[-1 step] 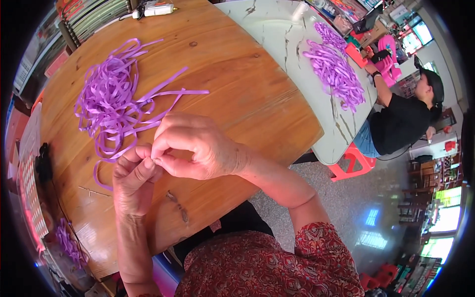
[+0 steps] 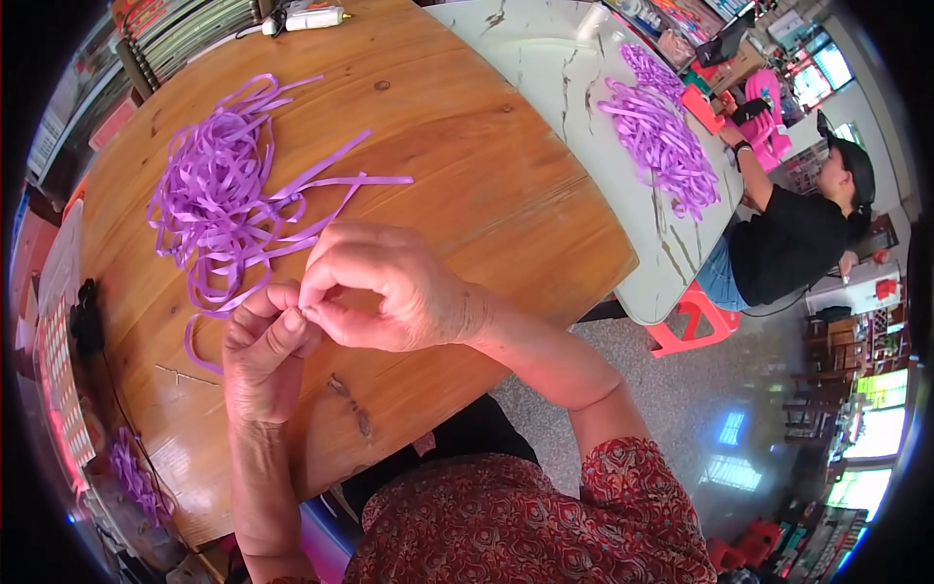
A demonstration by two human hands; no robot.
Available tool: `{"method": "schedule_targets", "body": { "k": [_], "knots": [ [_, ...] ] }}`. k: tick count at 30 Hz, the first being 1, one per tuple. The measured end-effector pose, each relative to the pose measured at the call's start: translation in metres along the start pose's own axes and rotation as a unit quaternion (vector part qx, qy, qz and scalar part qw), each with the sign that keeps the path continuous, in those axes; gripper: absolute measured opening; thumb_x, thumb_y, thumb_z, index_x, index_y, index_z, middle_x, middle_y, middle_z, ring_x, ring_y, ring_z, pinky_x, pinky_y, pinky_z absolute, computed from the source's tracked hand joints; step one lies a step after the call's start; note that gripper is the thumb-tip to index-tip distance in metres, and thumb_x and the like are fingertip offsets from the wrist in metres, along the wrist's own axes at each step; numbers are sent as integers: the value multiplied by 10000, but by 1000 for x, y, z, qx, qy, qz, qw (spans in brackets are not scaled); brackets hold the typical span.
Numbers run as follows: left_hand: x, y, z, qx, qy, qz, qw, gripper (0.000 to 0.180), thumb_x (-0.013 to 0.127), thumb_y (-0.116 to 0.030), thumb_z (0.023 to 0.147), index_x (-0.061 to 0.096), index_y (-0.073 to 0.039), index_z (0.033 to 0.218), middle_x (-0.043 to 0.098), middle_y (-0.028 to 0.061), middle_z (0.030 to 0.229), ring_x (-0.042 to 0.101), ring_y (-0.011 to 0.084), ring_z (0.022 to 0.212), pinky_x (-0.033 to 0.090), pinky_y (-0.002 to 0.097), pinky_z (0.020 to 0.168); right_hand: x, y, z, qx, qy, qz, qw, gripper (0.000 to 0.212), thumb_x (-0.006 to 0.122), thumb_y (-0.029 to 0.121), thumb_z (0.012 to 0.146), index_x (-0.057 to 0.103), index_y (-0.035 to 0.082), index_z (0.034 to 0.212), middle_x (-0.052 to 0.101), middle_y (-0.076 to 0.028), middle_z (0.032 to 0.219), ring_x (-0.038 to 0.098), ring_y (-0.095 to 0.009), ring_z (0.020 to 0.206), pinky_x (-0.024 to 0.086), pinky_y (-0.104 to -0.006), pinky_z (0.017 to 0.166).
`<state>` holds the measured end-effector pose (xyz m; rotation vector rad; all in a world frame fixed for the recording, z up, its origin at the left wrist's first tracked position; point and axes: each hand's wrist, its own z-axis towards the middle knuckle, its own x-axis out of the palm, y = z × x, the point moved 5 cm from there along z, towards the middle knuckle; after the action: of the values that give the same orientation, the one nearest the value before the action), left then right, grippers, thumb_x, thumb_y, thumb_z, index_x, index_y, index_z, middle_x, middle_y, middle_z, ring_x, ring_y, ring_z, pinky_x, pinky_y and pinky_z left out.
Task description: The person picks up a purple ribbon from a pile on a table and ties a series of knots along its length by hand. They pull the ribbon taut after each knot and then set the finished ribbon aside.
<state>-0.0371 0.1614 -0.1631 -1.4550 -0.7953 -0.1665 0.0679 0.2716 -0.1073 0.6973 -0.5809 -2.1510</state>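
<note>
My left hand (image 2: 268,350) and my right hand (image 2: 379,292) meet over the wooden table, thumbs and fingers pinched together tip to tip. From a loose, tangled heap of purple ribbon (image 2: 214,185), one strand curves down and disappears behind my left hand, which grips it. Whatever lies between the fingertips of my right hand is too small and covered to make out. Just left of my left wrist, a thin metal piece (image 2: 187,375) with a short cross-bar lies on the wood.
The wooden table (image 2: 457,127) adjoins a white marbled table (image 2: 545,58) bearing more purple ribbon (image 2: 666,146). A person in black (image 2: 793,234) sits there on a red stool (image 2: 696,321). A white glue gun (image 2: 306,19) lies at the far edge; a dark cable (image 2: 117,399) runs along the left.
</note>
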Motion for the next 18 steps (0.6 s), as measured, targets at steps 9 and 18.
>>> {"method": "schedule_targets", "body": {
  "k": [9, 18],
  "knots": [
    [-3, -6, -2, 62, -67, 80, 993, 109, 684, -15, 798, 661, -37, 901, 621, -10, 835, 515, 49, 699, 390, 185, 603, -3, -13, -4, 114, 8, 52, 992, 72, 638, -46, 782, 620, -14, 844, 611, -77, 810, 585, -130, 740, 464, -244, 644],
    [-2, -11, -3, 55, -57, 39, 996, 81, 667, -32, 826, 660, -39, 906, 628, -21, 834, 535, 32, 737, 417, 177, 654, -2, -4, 5, 73, 35, 4, 997, 348, 708, -12, 747, 602, -17, 1078, 626, -97, 962, 590, -181, 835, 481, -295, 733]
  ]
}}
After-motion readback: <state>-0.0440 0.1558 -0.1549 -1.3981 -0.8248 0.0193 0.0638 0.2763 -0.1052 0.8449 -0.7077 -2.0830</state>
